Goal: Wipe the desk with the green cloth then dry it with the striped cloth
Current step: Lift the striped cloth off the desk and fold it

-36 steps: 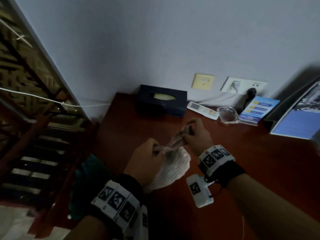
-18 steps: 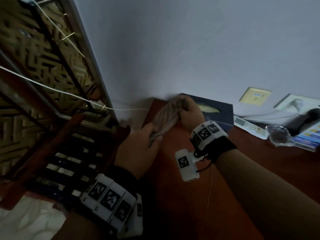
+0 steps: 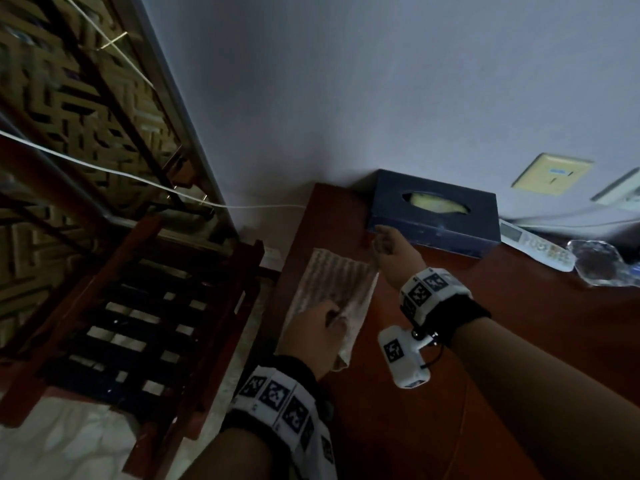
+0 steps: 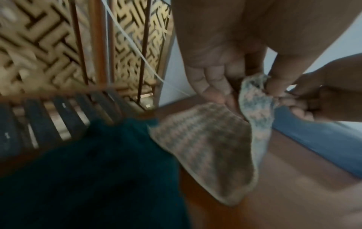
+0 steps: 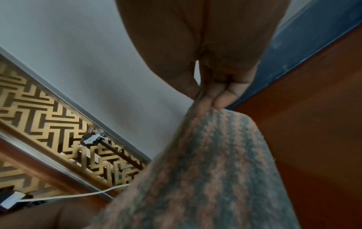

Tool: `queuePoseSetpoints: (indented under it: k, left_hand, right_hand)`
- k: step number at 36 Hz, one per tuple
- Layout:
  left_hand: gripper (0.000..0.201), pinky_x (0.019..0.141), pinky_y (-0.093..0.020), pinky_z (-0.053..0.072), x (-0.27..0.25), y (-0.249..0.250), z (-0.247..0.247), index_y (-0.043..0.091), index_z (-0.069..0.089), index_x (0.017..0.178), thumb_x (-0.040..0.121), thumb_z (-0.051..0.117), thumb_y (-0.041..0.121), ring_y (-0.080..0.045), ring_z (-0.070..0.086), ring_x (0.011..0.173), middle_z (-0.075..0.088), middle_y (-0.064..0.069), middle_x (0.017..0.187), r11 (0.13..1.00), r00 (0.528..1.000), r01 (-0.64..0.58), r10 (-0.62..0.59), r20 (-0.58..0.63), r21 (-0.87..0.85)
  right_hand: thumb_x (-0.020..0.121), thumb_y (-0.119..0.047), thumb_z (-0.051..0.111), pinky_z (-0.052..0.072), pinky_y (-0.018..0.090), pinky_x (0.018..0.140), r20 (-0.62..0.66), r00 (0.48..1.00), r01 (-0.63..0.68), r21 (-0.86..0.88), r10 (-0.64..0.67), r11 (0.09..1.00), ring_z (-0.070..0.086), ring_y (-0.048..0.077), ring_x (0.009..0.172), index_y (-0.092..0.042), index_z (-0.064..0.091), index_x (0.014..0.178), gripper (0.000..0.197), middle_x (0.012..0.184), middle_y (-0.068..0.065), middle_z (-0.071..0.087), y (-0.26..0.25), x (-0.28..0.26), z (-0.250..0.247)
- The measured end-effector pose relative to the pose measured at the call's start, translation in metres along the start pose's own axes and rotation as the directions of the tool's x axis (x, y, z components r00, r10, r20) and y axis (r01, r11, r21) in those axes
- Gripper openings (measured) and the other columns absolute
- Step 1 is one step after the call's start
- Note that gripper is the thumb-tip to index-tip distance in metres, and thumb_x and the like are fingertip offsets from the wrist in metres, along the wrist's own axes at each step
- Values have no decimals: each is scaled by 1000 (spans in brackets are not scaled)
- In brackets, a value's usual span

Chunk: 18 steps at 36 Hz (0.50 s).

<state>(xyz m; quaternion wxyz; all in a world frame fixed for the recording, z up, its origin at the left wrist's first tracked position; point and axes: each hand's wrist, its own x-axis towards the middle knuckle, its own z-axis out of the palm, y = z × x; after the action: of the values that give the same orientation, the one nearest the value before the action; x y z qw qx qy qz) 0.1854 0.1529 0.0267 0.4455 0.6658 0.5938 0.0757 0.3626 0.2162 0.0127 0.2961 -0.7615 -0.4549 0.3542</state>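
The striped cloth (image 3: 332, 289) lies spread near the left rear corner of the desk (image 3: 519, 341), stretched between both hands. The right hand (image 3: 391, 249) holds the far corner: in the right wrist view the thumb and fingers (image 5: 215, 96) are pinched together on the cloth edge, just beside the dark blue tissue box (image 3: 436, 213). The left hand (image 3: 311, 337) holds the near end; in the left wrist view its thumb presses a fold of cloth against the fingers, which are only partly curled. The green cloth (image 4: 88, 178) lies at the left edge of the desk, just beside the striped cloth, next to a slatted wooden chair (image 3: 138, 323).
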Motion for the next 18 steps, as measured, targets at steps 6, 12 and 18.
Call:
queuePoseSetpoints:
  k: [6, 12, 18]
  left_hand:
    - [16, 73, -31, 47, 11, -32, -31, 18, 56, 91, 96, 46, 30, -19, 54, 75, 57, 0, 83, 981, 980, 174, -165, -110, 81]
    - [46, 105, -47, 30, 15, -55, -37, 32, 37, 136, 93, 47, 41, -27, 36, 130, 35, -1, 143, 863, 962, 269, -262, -77, 428]
    - [54, 114, -55, 4, 15, -44, -12, 33, 17, 147, 98, 38, 30, -17, -4, 145, 6, 9, 157, 822, 995, -29, -29, 93, 569]
  right_hand:
    - [92, -3, 49, 47, 29, 90, 252, 968, -9, 85, -13, 996, 55, 19, 116, -22, 38, 142, 54, 138, 4, 51, -6, 6, 29]
    - [94, -17, 48, 42, 24, 82, 276, 961, 89, -360, 15, 929, 57, 27, 111, -17, 45, 138, 44, 129, 10, 56, 13, -13, 32]
    - [90, -40, 52, 31, 44, 107, 316, 948, 185, -656, 44, 731, 27, 28, 135, -26, 37, 140, 54, 153, 1, 25, 21, -38, 41]
